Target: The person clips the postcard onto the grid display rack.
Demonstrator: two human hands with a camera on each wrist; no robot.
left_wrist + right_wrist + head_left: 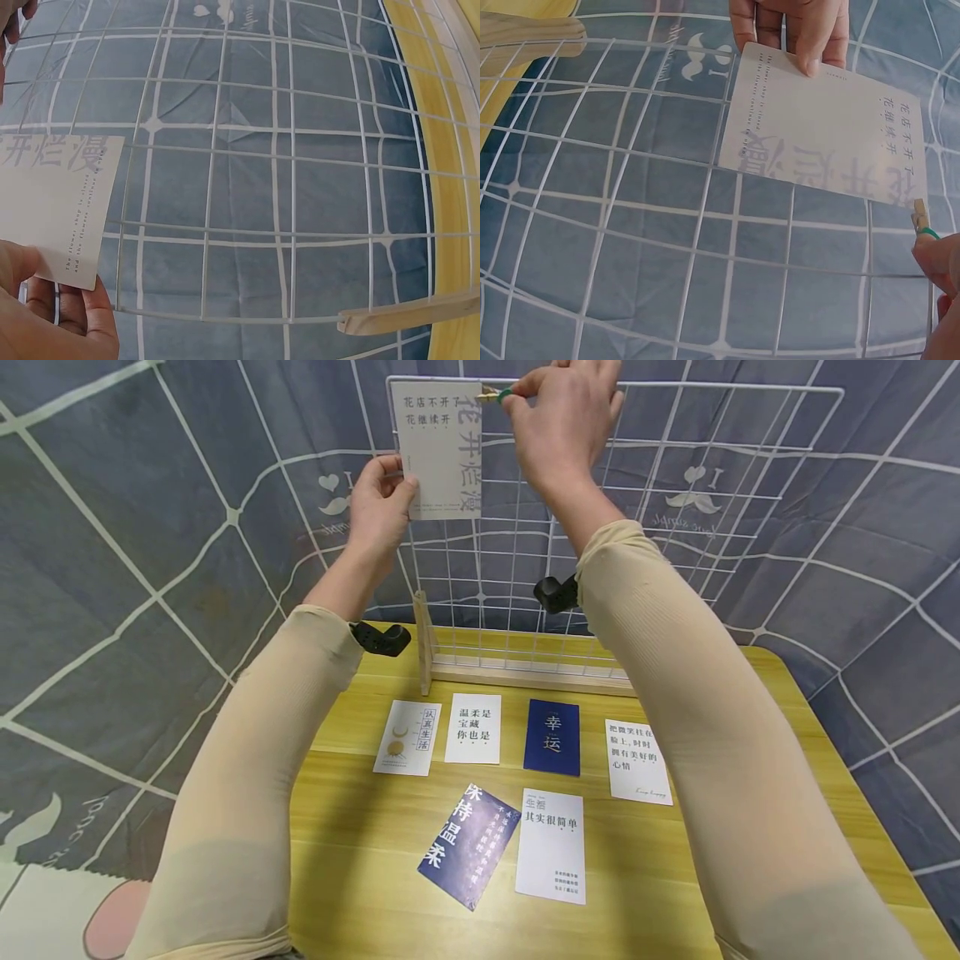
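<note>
A white card [438, 456] with Chinese lettering lies against the upper left corner of a white wire grid [517, 552]. My left hand [378, 506] pinches the card's lower left edge, thumb on the front and fingers behind, as the left wrist view also shows. At the card's top right corner, my right hand [567, 431] pinches a small wooden clothespin [919, 216] with a green part by the fingertips. The clothespin's tip overlaps the card's corner in the right wrist view.
The grid stands in a wooden base [525, 677] on a yellow wooden table [337, 860]. Several cards lie there, among them a dark blue card [552, 737], a purple-blue card [470, 846] and a white card [551, 852]. Checked grey-blue cloth [150, 527] hangs around the table.
</note>
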